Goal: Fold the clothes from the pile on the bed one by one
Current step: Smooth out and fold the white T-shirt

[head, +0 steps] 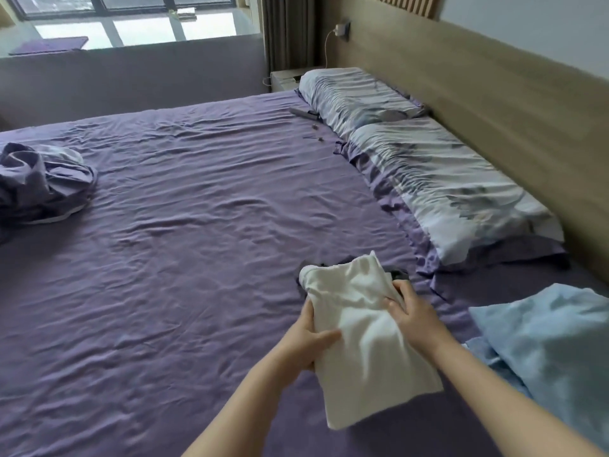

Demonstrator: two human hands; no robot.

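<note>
A folded white garment (359,331) is held over the purple bed sheet (184,245) in the lower middle of the head view. My left hand (309,341) grips its left edge, thumb on top. My right hand (412,315) grips its right edge. The far end of the white garment lies over a dark garment (397,273), of which only edges show. A light blue garment (553,351) lies crumpled to the right, by my right forearm.
Two patterned pillows (438,189) line the wooden headboard (514,94) on the right. A bundled purple quilt (43,183) sits at the bed's far left. A dark remote-like item (304,113) and small bits lie near the far pillow. A nightstand (290,79) stands beyond.
</note>
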